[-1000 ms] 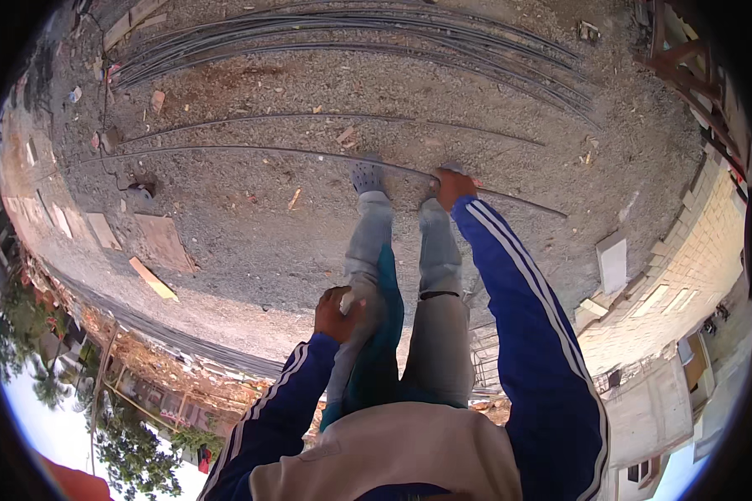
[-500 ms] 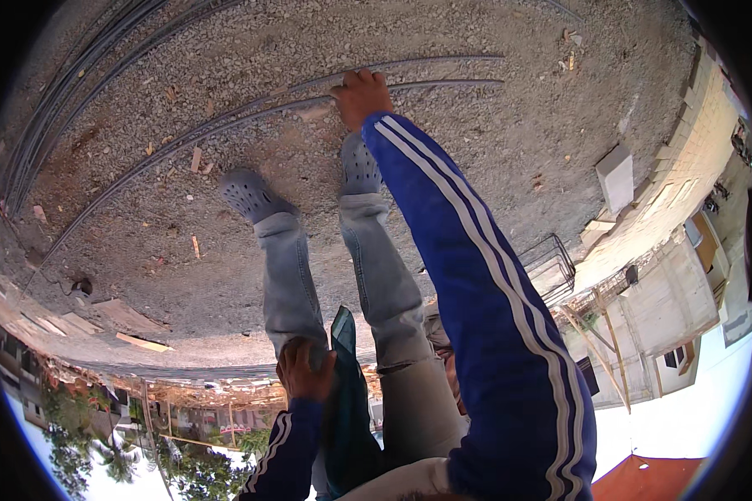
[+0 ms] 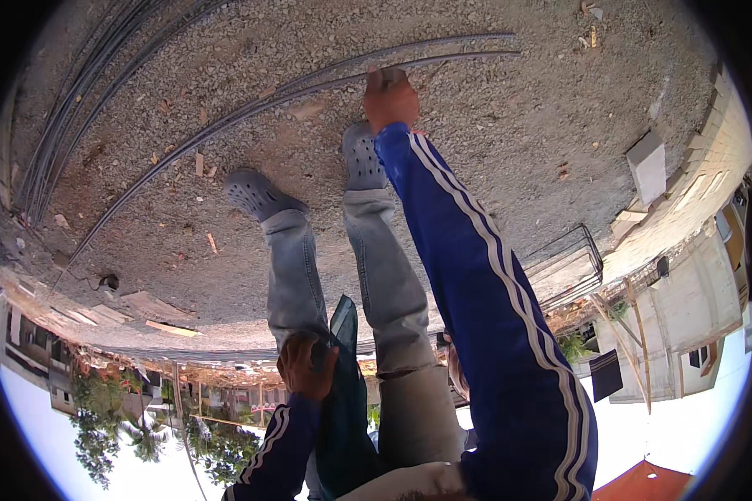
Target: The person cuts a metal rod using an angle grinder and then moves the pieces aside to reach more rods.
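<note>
Gravel floor (image 3: 493,167) fills most of the view, and on it two long thin steel rods (image 3: 443,52) lie side by side, curving from the upper right down toward the left edge. The right hand (image 3: 390,98) is stretched far out in a blue sleeve with white stripes and is closed around the nearer rod at its near side — fingers curled over it, knuckles up. The rod it grips runs on well past the hand to both sides, so the hand sits roughly mid-length rather than near an end.

The left hand (image 3: 306,365) hangs back by the thigh, wrapped around the top of a dark green bag (image 3: 342,392) that dangles against the grey trousers. Two grey clogs (image 3: 257,194) stand on the gravel just short of the rods, the right one almost touching the reaching hand.

Open ground lies to the right of the hand, bare gravel as far as a pale flat slab (image 3: 647,165) and a low brick edge (image 3: 710,142). To the left a thicker bundle of rods (image 3: 67,108) hugs the floor's rim (well apart from the gripped pair), with wood scraps (image 3: 171,327) scattered near the lower-left edge. A wire cage (image 3: 568,263) stands at the floor's right border.
</note>
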`<move>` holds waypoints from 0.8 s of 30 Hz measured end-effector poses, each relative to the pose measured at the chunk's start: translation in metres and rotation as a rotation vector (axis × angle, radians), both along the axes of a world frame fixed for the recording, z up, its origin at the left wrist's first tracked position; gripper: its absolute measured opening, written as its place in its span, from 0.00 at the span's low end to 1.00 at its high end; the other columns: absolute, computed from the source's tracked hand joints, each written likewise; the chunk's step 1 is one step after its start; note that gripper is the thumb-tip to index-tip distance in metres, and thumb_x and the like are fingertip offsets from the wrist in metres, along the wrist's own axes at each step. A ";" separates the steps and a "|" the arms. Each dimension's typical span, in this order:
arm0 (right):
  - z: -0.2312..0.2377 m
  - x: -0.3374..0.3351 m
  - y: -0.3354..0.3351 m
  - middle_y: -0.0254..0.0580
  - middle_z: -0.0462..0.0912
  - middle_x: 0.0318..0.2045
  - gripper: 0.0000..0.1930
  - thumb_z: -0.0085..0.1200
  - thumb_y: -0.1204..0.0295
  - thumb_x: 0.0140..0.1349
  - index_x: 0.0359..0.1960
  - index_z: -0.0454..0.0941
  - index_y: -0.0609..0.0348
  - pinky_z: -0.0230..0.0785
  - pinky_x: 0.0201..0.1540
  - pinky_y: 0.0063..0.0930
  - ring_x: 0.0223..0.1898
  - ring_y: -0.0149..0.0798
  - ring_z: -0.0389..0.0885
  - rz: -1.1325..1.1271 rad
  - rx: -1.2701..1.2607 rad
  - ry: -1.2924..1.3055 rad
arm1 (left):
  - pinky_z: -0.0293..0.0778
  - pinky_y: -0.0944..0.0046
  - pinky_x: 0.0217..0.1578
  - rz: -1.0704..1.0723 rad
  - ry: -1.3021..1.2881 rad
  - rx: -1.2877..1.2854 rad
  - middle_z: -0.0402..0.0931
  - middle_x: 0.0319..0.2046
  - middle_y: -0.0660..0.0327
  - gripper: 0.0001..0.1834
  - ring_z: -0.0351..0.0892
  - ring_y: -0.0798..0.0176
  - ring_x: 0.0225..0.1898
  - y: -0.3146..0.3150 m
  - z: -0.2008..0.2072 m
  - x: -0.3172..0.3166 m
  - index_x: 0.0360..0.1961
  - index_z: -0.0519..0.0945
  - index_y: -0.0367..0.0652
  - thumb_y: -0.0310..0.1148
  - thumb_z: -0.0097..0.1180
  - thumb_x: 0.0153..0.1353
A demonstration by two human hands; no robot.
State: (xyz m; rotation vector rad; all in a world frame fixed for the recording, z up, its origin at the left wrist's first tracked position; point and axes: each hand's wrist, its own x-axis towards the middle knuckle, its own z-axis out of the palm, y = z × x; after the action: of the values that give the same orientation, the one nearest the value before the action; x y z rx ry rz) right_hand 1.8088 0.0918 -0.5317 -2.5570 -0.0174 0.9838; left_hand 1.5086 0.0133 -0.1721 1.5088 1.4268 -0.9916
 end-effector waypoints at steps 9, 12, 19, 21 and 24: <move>-0.036 0.027 -0.006 0.41 0.80 0.28 0.23 0.48 0.52 0.69 0.33 0.77 0.62 0.69 0.28 0.30 0.28 0.35 0.78 -0.447 -0.103 0.428 | 0.54 0.46 0.63 -0.104 0.065 -0.070 0.70 0.57 0.57 0.29 0.61 0.49 0.65 0.011 -0.009 0.000 0.52 0.77 0.51 0.53 0.65 0.52; -0.037 0.017 -0.018 0.45 0.81 0.31 0.23 0.47 0.54 0.69 0.41 0.75 0.69 0.74 0.34 0.31 0.32 0.37 0.81 -0.497 0.053 0.457 | 0.54 0.47 0.63 -0.066 0.044 -0.082 0.70 0.56 0.58 0.28 0.61 0.50 0.65 0.006 -0.008 -0.006 0.51 0.77 0.52 0.55 0.64 0.53; 0.084 -0.044 -0.065 0.47 0.82 0.34 0.19 0.48 0.62 0.69 0.46 0.72 0.72 0.77 0.38 0.30 0.35 0.42 0.83 -0.441 0.454 0.297 | 0.56 0.46 0.62 -0.024 0.080 -0.069 0.70 0.56 0.59 0.27 0.61 0.51 0.64 0.006 0.001 -0.020 0.51 0.77 0.53 0.55 0.63 0.54; 0.069 -0.053 -0.094 0.49 0.81 0.37 0.20 0.47 0.62 0.70 0.48 0.71 0.72 0.78 0.40 0.30 0.38 0.43 0.83 -0.515 0.355 0.408 | 0.55 0.45 0.63 0.033 0.086 -0.077 0.69 0.56 0.59 0.27 0.60 0.51 0.65 0.006 0.006 -0.024 0.51 0.77 0.53 0.55 0.62 0.55; 0.000 -0.038 -0.163 0.53 0.80 0.43 0.22 0.46 0.61 0.71 0.53 0.68 0.73 0.79 0.45 0.32 0.41 0.45 0.83 -0.715 0.278 0.434 | 0.56 0.45 0.63 -0.015 0.001 -0.089 0.69 0.56 0.60 0.25 0.59 0.52 0.66 0.010 -0.010 -0.020 0.50 0.78 0.52 0.53 0.63 0.55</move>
State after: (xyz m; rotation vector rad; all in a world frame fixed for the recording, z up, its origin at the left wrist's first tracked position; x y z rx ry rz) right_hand 1.7704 -0.0713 -0.5316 -1.8203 0.7627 1.1007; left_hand 1.4888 0.0232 -0.1820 1.4562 1.3565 -1.0511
